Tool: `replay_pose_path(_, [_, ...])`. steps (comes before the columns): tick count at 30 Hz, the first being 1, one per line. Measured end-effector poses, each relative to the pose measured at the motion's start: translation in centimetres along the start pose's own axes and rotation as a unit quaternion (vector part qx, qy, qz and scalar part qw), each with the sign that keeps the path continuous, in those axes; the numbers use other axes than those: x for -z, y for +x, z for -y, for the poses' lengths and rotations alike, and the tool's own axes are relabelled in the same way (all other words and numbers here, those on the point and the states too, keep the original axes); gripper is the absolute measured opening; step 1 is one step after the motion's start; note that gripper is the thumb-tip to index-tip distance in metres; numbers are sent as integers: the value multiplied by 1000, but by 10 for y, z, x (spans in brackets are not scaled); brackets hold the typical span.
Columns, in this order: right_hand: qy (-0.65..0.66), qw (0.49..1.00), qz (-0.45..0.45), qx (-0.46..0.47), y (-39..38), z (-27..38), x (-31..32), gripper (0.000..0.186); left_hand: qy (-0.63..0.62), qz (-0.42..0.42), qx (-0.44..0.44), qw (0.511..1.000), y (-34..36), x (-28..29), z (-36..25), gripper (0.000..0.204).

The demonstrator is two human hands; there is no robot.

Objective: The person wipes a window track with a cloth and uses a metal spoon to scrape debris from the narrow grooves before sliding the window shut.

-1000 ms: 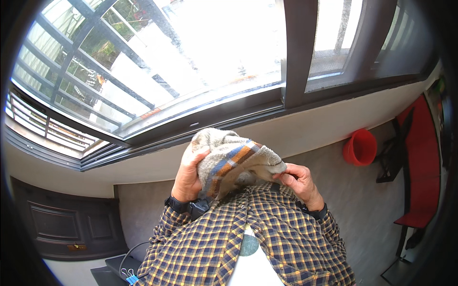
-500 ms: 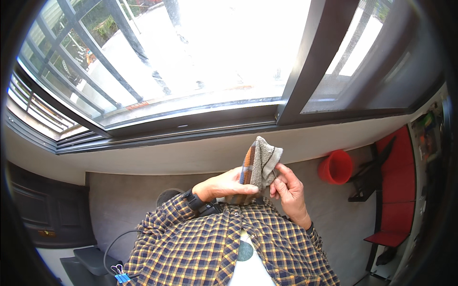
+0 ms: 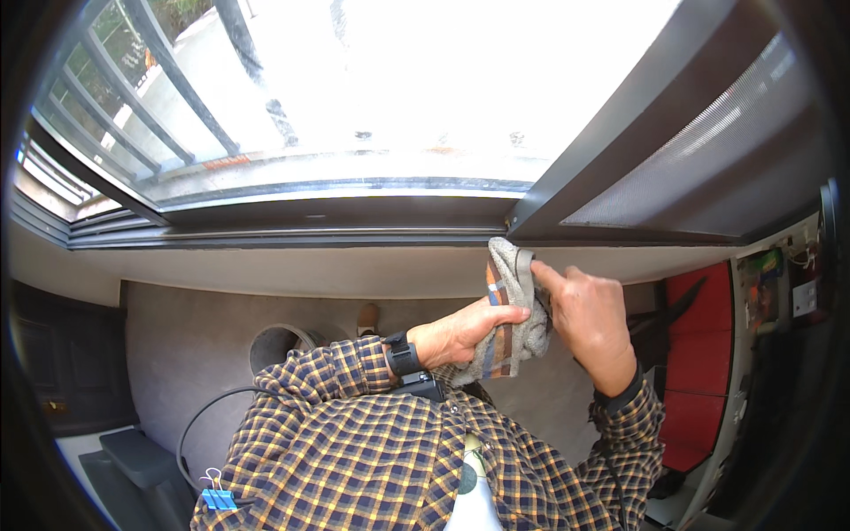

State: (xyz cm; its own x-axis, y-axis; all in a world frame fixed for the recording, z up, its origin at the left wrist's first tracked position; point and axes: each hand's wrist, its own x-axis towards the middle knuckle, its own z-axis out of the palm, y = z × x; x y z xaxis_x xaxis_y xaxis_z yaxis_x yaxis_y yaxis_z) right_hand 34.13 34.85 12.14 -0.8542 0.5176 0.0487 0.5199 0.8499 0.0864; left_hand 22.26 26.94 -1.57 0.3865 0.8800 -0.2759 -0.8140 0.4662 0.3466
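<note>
My left hand (image 3: 465, 334) is closed around a grey towelling cloth (image 3: 503, 352) with blue and orange bands, its thumb across the folded front. On the cloth's right side, my right hand (image 3: 591, 319) has the index finger extended against the top fold and the other fingers curled in at the cloth, their tips partly hidden. The folded top reaches up to the lower dark frame of the sliding window (image 3: 354, 232); whether it touches the frame, I cannot tell.
Bright glass with bars fills the upper view, with a mesh panel (image 3: 673, 177) at right. Below are a pale wall (image 3: 319, 270), a grey bucket (image 3: 264, 354) on the floor, a dark door (image 3: 62, 354), a grey plastic object (image 3: 133, 469) and red padded furniture (image 3: 695, 354).
The cloth, first spread between both hands, is now bunched narrower and has moved right, nearer the frame. My right hand has moved up and right; the grey bucket has come into view.
</note>
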Motion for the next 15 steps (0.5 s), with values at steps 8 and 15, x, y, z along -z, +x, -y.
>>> replay_pose_path(8, [-8, 997, 51, 63, 9, -4, 5, 32, -29, 15, 9, 999, -7, -5, 0, 28])
replay_pose_path(15, [-50, 998, 15, 46, -22, 1, 16, 44, 0, 52, 19, 998, -24, -5, 11, 30])
